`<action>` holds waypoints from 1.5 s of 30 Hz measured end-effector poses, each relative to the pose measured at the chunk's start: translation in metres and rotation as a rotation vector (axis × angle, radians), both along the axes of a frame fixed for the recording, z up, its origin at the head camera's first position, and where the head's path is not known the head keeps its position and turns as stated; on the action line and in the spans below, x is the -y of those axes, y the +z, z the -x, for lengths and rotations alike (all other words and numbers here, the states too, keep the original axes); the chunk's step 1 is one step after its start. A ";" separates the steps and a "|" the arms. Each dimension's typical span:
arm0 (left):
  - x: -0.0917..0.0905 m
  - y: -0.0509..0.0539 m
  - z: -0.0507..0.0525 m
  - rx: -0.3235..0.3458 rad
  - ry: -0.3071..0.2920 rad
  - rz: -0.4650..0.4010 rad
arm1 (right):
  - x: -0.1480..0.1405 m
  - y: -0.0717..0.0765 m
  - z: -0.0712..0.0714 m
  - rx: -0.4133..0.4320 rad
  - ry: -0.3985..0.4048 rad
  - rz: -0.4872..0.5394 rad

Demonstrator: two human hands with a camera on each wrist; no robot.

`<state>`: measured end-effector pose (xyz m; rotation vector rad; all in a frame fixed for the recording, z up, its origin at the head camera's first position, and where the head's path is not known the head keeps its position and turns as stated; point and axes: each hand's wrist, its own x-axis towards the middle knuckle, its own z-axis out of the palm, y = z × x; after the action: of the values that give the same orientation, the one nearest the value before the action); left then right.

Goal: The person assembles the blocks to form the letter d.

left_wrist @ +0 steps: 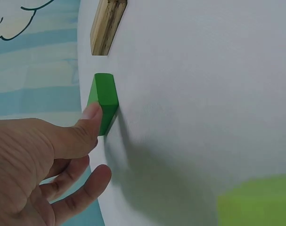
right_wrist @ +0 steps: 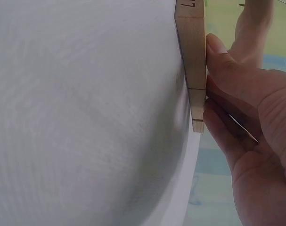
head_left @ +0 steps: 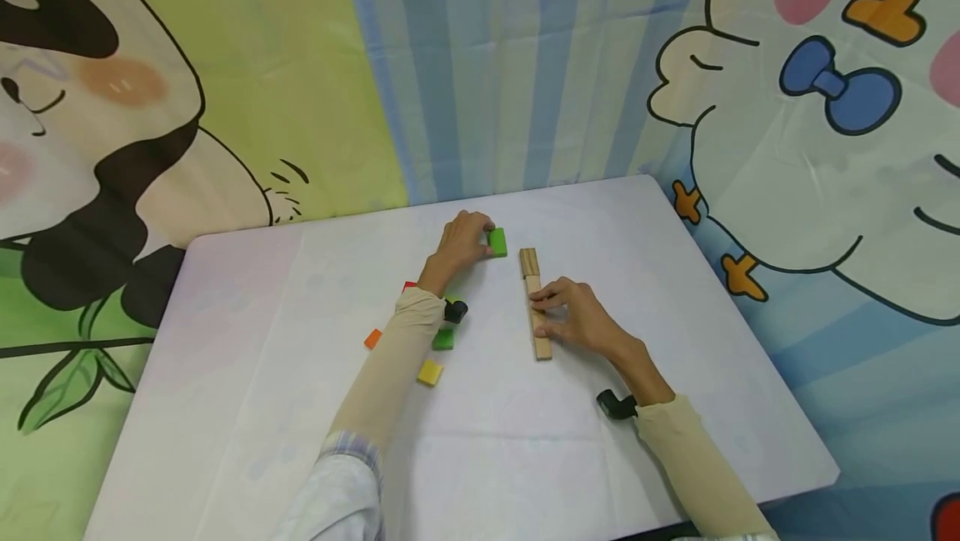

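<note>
My left hand [head_left: 459, 245] is at the back of the white table, pinching a green block [head_left: 498, 242]. In the left wrist view the thumb of the left hand [left_wrist: 62, 160] lies on the green block [left_wrist: 103, 96]; the index fingertip is hidden, and the other fingers hang curled below. To the right, a straight row of wooden blocks [head_left: 534, 308] runs front to back, with a darker striped piece [head_left: 528, 262] at its far end. The thumb and fingertips of my right hand [head_left: 581, 316] touch the row's right side. The right wrist view shows the right hand [right_wrist: 246, 117] against these wooden blocks [right_wrist: 195, 52].
Left of the row, partly under my left forearm, lie an orange block [head_left: 372, 338], a yellow block [head_left: 430, 373], another green block [head_left: 443, 339] and a red piece [head_left: 409, 284]. Printed cloth [head_left: 480, 66] hangs behind the table [head_left: 517, 474].
</note>
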<state>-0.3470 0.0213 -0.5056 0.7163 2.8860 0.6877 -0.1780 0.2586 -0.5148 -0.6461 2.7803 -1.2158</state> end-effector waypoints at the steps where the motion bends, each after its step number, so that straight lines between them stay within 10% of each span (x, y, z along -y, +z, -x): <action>1: -0.002 0.000 0.001 -0.002 -0.004 -0.003 | 0.000 0.000 0.000 -0.003 -0.002 -0.002; 19: -0.027 -0.015 0.019 0.022 -0.037 -0.076 | 0.000 0.000 0.003 -0.016 0.003 -0.016; 45: -0.045 -0.015 0.011 0.051 -0.018 -0.166 | -0.002 -0.004 0.002 -0.010 -0.003 -0.003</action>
<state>-0.3579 0.0661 -0.5203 0.7308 2.7964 0.9379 -0.1800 0.2604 -0.5186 -0.6494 2.7918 -1.2128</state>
